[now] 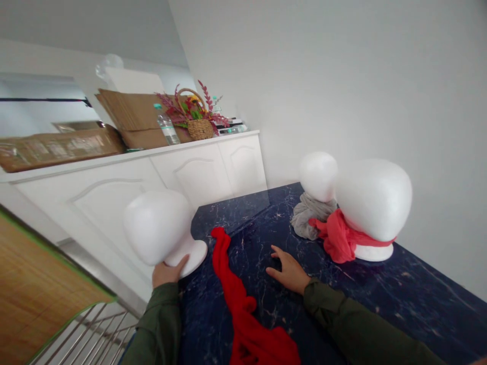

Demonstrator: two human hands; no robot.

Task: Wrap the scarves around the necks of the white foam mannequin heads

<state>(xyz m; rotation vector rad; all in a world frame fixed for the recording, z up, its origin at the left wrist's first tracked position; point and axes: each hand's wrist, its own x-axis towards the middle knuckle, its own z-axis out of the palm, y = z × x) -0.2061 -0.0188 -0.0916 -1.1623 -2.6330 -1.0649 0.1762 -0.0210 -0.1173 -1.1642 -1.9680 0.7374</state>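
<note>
My left hand (pixel 167 272) grips the neck and base of a bare white foam mannequin head (pixel 158 225) standing at the near left corner of the dark blue marble table (pixel 380 299). A red scarf (pixel 243 304) lies stretched out on the table between my arms. My right hand (pixel 289 271) rests flat on the tabletop just right of the scarf, fingers spread, holding nothing. Further right, a large foam head (pixel 375 200) wears a coral-red scarf (pixel 338 238) around its neck. Behind it a smaller foam head (pixel 318 175) wears a grey scarf (pixel 309 215).
A white cabinet (pixel 201 167) runs along the far wall, carrying cardboard boxes (pixel 129 119), a water bottle (pixel 166 125) and a wicker basket of flowers (pixel 198 119). A metal railing (pixel 95 332) and wooden floor (pixel 34 289) lie at the lower left. A white wall (pixel 380 76) borders the table.
</note>
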